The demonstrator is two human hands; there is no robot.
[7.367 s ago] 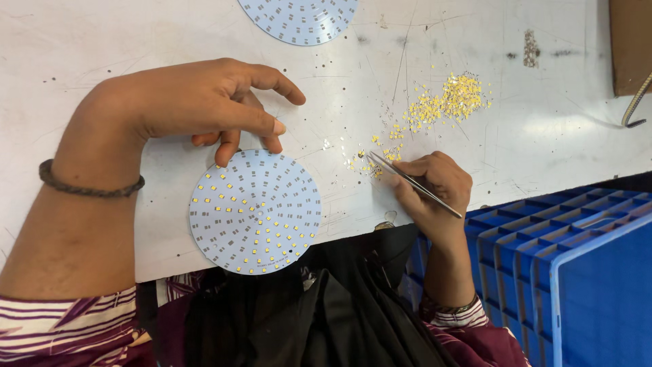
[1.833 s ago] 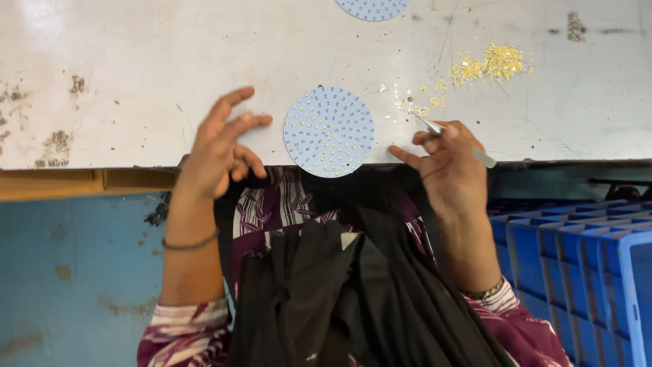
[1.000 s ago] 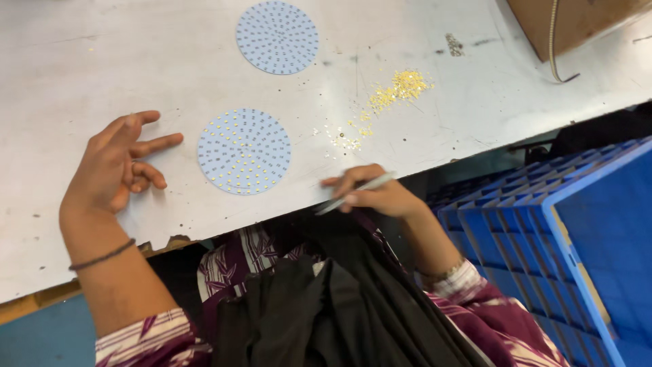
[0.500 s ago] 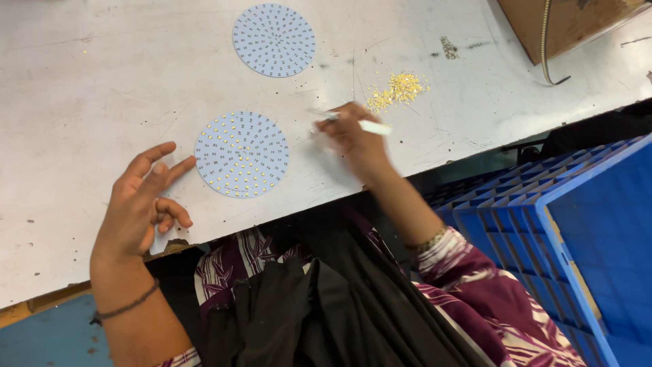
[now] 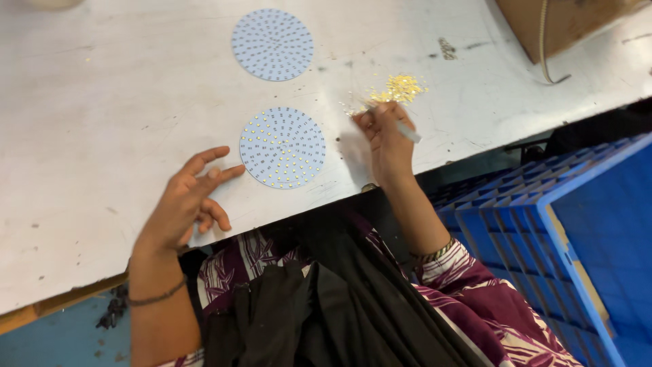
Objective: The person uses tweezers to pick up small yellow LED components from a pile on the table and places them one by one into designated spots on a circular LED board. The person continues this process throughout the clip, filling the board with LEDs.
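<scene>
The step in hand appears to be picking: the right hand (image 5: 387, 139) pinches slim metal tweezers (image 5: 406, 129), tips toward the loose heap of tiny yellow chips (image 5: 399, 88) at its 12 o'clock. The near round board (image 5: 282, 147), a thin pale-blue disc dotted in concentric rings and partly filled with yellow chips, lies flat at 9 o'clock of that hand. The left hand (image 5: 187, 202) rests on the table, fingers spread and holding nothing, one fingertip touching the disc's edge at 8 o'clock. Judged next: a fine grip on one chip and a steady placement on a vacant pad. A second disc (image 5: 272, 44) lies at 12 o'clock on the scuffed white table (image 5: 102, 102). A blue plastic crate (image 5: 564, 238) stands at 3 o'clock.
</scene>
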